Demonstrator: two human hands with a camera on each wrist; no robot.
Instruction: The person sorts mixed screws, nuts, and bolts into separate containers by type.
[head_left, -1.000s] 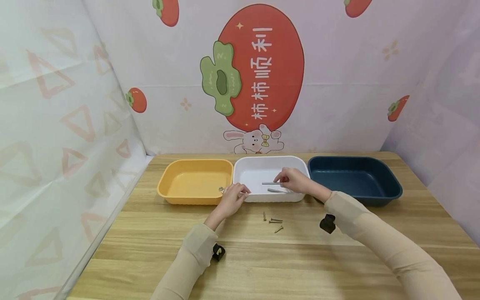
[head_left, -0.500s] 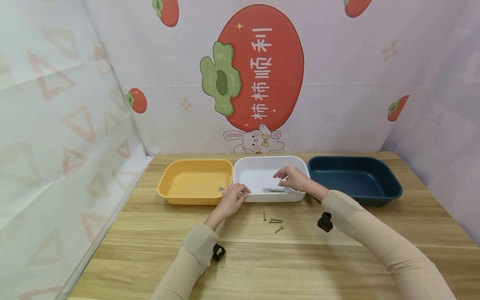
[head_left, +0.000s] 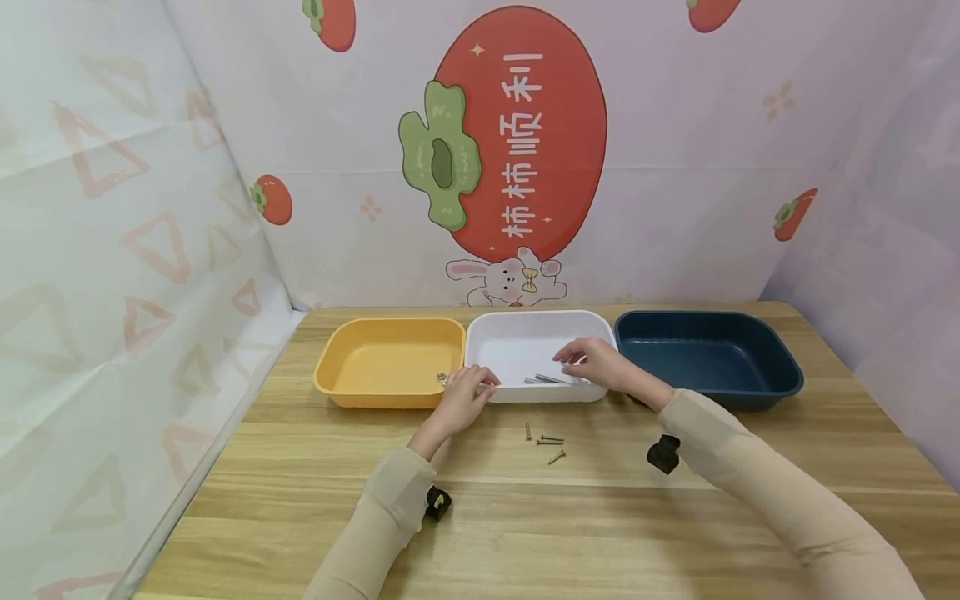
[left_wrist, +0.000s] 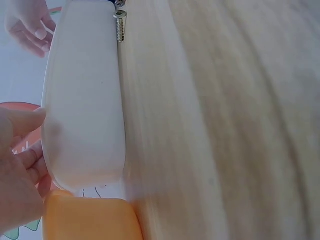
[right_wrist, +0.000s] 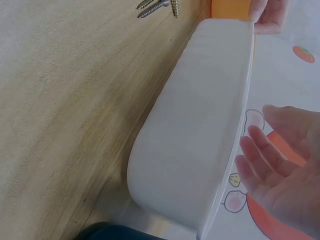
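Note:
The white tray (head_left: 525, 395) stands in the middle of the row, with several thin silver rods (head_left: 551, 379) lying inside near its front wall. At its front left corner my left hand (head_left: 467, 392) pinches the rim; in the left wrist view the thumb lies outside the wall and the fingers lie behind it. My right hand (head_left: 596, 363) hovers over the right part of this tray. The right wrist view shows its thumb and fingers apart, holding nothing. Several brass-coloured screws (head_left: 551, 442) lie on the table in front of the tray.
A yellow tray (head_left: 390, 401) adjoins the white one on the left, with a small shiny metal piece (head_left: 442, 378) in its front right corner. To the right stands a dark blue tray (head_left: 750, 400). All rest on a wooden table (head_left: 570, 533) before a printed cloth backdrop.
One second ago my right hand held a silver rod above the white tray. It has let go, and the rod now lies with the others inside. My left hand has stayed at the rim.

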